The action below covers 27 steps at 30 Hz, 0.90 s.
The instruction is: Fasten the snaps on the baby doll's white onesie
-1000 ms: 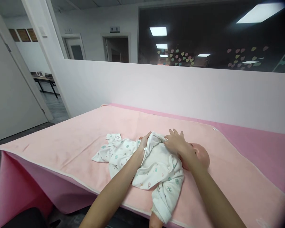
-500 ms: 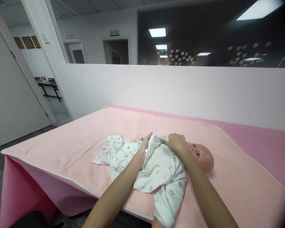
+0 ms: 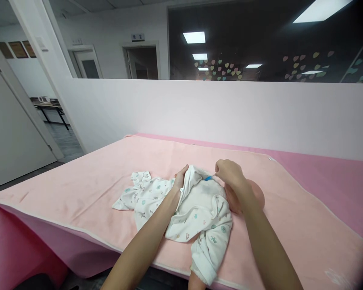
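We are dressing a baby doll [image 3: 254, 195] in a white printed sleepsuit [image 3: 199, 209], which is lying mid-blanket with its free leg trailing toward 9 o'clock and a sleeve hanging toward 6 o'clock. The doll's head is showing at 3 o'clock of the suit, mostly behind our right wrist. To do this well, in our judgement, we are keeping the front edge taut with one hand while the other works the small blue tie [image 3: 208, 178], pulling gently so the cloth is not bunching over the chest.

Our left hand [image 3: 181, 179] is reaching in from 7 o'clock, fingers closed around the folded front edge. Our right hand [image 3: 231, 175] is coming in from 5 o'clock, wrist bent over the doll's head, thumb and forefinger pinched on the tie, the other fingers curled. The pink blanket [image 3: 78, 189] is covering the table out to 12 o'clock, where the pale wall [image 3: 199, 108] is rising.
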Each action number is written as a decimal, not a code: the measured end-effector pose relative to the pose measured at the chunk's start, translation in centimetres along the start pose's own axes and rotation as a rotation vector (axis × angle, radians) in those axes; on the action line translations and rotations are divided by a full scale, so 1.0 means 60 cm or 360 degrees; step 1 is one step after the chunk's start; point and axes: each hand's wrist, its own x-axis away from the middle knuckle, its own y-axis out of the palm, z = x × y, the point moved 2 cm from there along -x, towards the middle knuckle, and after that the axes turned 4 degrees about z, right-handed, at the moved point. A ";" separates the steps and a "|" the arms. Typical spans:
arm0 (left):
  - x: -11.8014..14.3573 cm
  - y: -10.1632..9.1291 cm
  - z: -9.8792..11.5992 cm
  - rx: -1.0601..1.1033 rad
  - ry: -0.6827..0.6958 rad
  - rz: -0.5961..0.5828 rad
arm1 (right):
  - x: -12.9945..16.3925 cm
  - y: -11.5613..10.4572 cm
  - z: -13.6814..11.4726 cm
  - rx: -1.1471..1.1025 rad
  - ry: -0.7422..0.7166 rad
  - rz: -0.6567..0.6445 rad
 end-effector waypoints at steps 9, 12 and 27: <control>0.027 0.039 0.006 -0.0340 0.0174 -0.0374 | 0.063 -0.113 0.037 -0.1880 0.0062 0.2022; 0.048 0.059 -0.008 -0.1095 0.0201 -0.0895 | 0.066 -0.119 0.037 -0.2120 -0.0041 0.1797; 0.054 0.062 -0.016 -0.1318 0.0368 -0.0958 | 0.053 -0.107 0.025 -0.2377 -0.0157 0.1395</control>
